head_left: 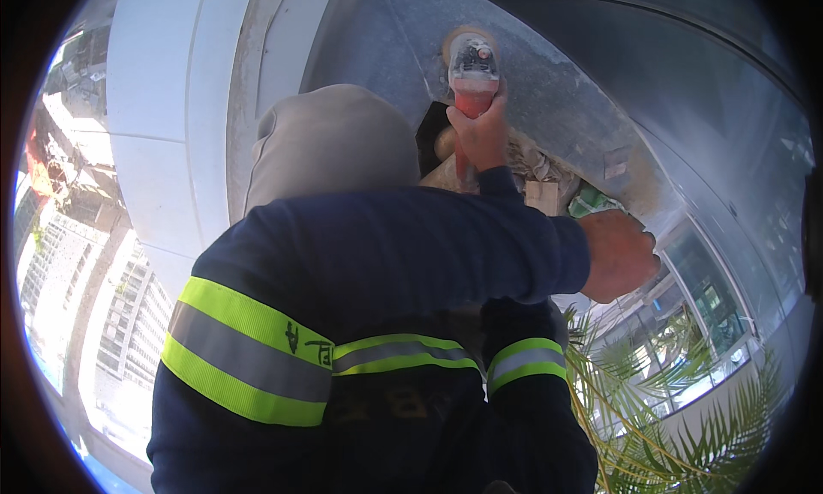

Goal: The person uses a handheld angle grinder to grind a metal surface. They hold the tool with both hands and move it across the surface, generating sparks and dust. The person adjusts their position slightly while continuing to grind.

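Note:
My right hand [482, 136] grips a dusty power tool [473, 76] with a red handle and pale top, at the upper middle. A round tan disc under its head lies against a dusty grey-blue surface [557, 91]. My left forearm, in a dark sleeve with reflective bands, crosses in front, and my left hand [615, 256] is curled closed at the right. What its fingers hold, if anything, is hidden. A large rounded grey cloth shape [334, 143] fills the space left of the tool; what it is I cannot tell.
Cardboard [542, 198], crumpled material and a green bag [587, 201] lie beyond my arms. Pale panels [150, 108] run along the left beside a bright view of buildings. A glazed frame [703, 284] and palm fronds [686, 434] are at the right.

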Demonstrator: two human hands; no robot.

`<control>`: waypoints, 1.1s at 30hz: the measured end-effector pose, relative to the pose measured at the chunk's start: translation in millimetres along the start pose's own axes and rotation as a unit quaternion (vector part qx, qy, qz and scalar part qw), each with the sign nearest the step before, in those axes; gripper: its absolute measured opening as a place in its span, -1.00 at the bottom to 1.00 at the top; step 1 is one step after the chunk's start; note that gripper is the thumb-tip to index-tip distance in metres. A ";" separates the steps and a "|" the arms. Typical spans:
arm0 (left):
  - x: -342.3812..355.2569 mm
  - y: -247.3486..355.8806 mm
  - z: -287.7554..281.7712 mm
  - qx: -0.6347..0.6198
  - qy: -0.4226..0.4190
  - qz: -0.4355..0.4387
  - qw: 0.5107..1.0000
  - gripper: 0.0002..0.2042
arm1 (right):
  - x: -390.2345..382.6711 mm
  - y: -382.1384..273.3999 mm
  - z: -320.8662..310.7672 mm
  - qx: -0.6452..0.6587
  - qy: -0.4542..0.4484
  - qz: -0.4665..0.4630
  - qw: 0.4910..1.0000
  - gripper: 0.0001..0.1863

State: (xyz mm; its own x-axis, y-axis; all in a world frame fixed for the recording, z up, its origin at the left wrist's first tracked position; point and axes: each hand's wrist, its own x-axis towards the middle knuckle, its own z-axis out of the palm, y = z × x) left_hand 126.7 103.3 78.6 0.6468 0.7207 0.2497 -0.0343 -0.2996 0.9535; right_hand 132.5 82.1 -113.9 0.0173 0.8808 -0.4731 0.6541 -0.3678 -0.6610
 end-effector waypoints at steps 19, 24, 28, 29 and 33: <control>-6.3 -2.4 -3.9 0.001 0.001 0.005 1.000 -0.78 | -13.2 7.5 -12.0 0.026 0.017 0.047 0.998 0.09; -10.6 8.3 8.2 0.012 -0.023 -0.020 0.999 -0.78 | -34.7 2.8 -13.5 -0.031 -0.079 0.092 0.992 0.07; -14.5 6.2 12.1 0.016 -0.021 -0.012 1.000 -0.78 | -46.1 8.0 -7.2 0.027 -0.024 0.049 0.998 0.06; -14.6 6.4 12.4 0.013 -0.016 -0.006 1.000 -0.78 | -44.6 10.3 -8.4 0.027 0.000 0.040 0.999 0.06; -13.1 3.7 12.1 0.008 -0.022 0.008 1.000 -0.79 | -42.0 18.1 -18.3 0.026 0.023 0.079 0.996 0.04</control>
State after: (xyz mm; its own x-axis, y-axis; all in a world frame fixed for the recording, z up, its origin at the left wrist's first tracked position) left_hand 127.3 85.2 76.8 0.6796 0.6870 0.2572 -0.0331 -0.3215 0.9463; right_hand 157.5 43.9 -95.3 0.1522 0.8233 -0.5469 0.5999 -0.5167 -0.6109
